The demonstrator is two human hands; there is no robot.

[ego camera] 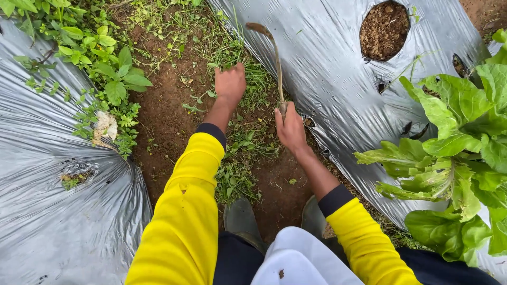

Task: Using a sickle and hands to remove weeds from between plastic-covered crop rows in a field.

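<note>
My left hand (230, 83) reaches forward into low green weeds (248, 79) on the brown soil furrow (169, 116), fingers curled down into the grass. My right hand (290, 129) is closed around the handle of a small curved sickle (273, 50). Its rusty blade arcs up and away over the edge of the silver plastic mulch (327, 79). Both arms wear yellow sleeves with dark cuffs. More cut and rooted weeds (240, 158) lie between my hands and my boots (240, 219).
Silver mulch sheets cover the raised beds on the left (47, 200) and right. A round planting hole (384, 30) shows bare soil at the upper right. A leafy green lettuce plant (459, 158) spreads at the right. Leafy weeds (105, 68) edge the left bed.
</note>
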